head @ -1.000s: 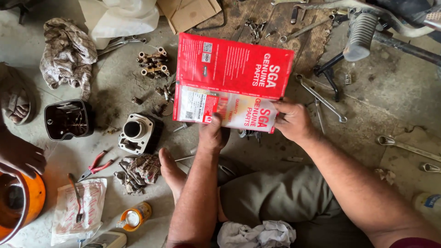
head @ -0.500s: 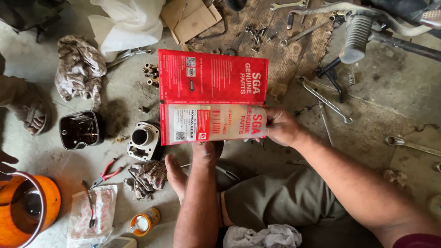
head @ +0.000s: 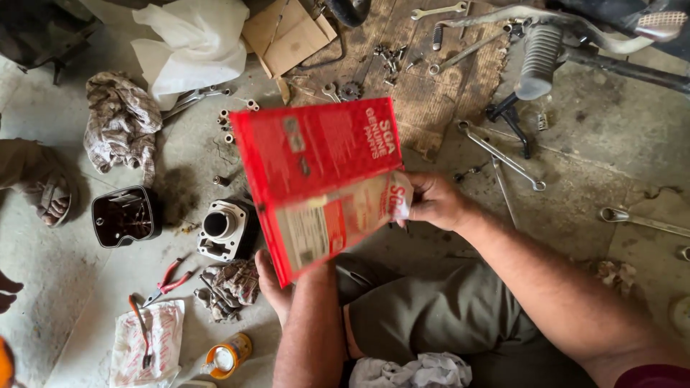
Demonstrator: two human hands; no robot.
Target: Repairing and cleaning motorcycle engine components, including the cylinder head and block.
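I hold a flat red-and-white parts package over my lap; it is tilted and blurred by motion. My right hand grips its right edge by the clear lower panel. My left forearm reaches up beneath the package's lower corner. My left hand is mostly hidden behind the package, so its grip does not show. A grey engine cylinder stands on the concrete floor just left of the package.
On the left lie a black engine cover, rags, red pliers, a plastic packet and a small tin. Wrenches and a motorcycle footpeg are on the right. Another person's sandalled foot is at far left.
The package has swung from lying flat and level to a steep tilt, its left end dropping toward me. The view has shifted, so the floor items sit further right and lower.
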